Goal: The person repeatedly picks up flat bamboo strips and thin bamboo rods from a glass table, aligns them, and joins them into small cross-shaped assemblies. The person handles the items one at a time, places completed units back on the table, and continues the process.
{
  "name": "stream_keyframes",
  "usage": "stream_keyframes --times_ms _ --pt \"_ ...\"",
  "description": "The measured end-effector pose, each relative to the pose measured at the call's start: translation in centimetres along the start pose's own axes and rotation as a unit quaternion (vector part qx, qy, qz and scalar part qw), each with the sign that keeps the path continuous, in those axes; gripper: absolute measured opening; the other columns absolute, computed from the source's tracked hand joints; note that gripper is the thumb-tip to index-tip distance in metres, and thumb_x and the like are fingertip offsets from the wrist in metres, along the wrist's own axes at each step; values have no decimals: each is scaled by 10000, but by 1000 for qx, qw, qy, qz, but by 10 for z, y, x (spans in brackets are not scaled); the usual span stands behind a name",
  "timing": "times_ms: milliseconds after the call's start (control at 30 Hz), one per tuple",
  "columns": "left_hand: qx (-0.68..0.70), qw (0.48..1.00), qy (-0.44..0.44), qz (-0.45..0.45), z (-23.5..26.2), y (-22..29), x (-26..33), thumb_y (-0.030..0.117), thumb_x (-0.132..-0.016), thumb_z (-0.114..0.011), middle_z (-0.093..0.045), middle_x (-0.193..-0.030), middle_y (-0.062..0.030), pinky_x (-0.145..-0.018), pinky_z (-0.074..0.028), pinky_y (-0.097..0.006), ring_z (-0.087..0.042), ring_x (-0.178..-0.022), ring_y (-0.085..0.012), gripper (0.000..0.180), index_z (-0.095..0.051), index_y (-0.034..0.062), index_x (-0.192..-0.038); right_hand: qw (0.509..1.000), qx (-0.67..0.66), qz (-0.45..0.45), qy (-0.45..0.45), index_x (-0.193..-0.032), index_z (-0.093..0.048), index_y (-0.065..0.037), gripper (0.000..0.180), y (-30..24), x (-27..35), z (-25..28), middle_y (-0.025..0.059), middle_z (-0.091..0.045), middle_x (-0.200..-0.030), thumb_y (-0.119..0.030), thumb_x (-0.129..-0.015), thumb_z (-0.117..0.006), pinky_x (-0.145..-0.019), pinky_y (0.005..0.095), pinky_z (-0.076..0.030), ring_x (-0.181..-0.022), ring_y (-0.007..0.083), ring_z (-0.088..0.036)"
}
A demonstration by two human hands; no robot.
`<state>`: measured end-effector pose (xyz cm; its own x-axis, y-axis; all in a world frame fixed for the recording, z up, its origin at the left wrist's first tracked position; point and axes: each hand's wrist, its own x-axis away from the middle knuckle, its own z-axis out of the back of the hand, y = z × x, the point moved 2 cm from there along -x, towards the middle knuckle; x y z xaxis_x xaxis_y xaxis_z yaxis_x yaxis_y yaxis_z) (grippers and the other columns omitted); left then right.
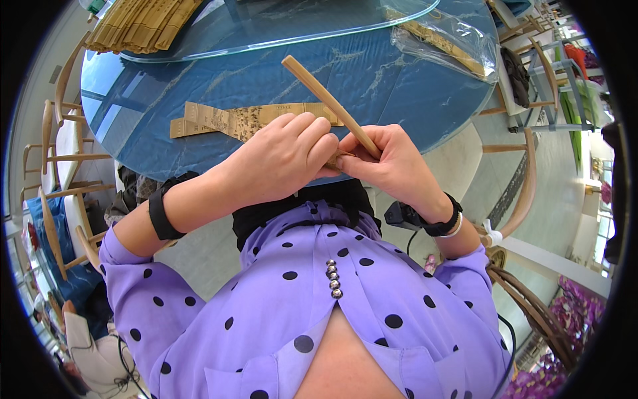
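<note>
My right hand is closed round the lower part of a pair of light wooden chopsticks, which lean up and to the left over the table. Against it, my left hand is closed with its fingers curled. Between the fingertips shows a small golden-brown edge that looks like a paper sleeve; most of it is hidden, as is the chopsticks' lower end. Just beyond my hands, several flat gold-brown paper chopstick sleeves with dark print lie overlapping on the table, partly behind my left hand.
A blue marbled round table carries a raised glass turntable at the back. A stack of gold-brown sleeves stands far left. At far right lies a clear plastic bag with gold-brown strips. Wooden chairs flank the table.
</note>
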<state>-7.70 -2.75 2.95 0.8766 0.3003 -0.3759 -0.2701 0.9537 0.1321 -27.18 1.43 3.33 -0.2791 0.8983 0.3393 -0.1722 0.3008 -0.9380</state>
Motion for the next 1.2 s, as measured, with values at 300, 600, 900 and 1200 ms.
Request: stream_keyframes --times_ms 300,600,900,1200 --pt "35 998 41 33 8 -10 4 315 -868 -737 -532 -935 -96 -778 -501 -381 -585 -865 -269 382 -498 42 -987 970 181 128 97 -968 -715 17 354 -20 22 25 -9 -578 -715 -288 -849 -848 -524 249 -367 -587 74 -481" --pt "29 997 57 50 13 -20 9 297 -844 -769 -533 -935 -96 -778 -504 -382 -576 -858 -272 413 -495 35 -1008 666 578 387 269 -1064 -739 -31 443 -18 60 39 11 -516 -669 -360 -785 -842 -469 294 -391 -563 161 -514" --pt "47 996 41 58 11 -23 10 292 -848 -764 -514 -921 -96 -781 -497 -375 -563 -853 -267 407 -487 30 -989 657 605 376 246 -1081 -737 -17 441 -15 61 32 12 -510 -662 -336 -797 -848 -461 301 -384 -563 159 -517" --pt "46 996 30 68 9 -17 10 313 -824 -779 -540 -985 -102 -798 -494 -381 -563 -888 -272 450 -521 22 -1049 790 499 282 216 -956 -749 -31 349 -6 46 21 41 -526 -637 -349 -828 -818 -452 330 -388 -509 192 -536"
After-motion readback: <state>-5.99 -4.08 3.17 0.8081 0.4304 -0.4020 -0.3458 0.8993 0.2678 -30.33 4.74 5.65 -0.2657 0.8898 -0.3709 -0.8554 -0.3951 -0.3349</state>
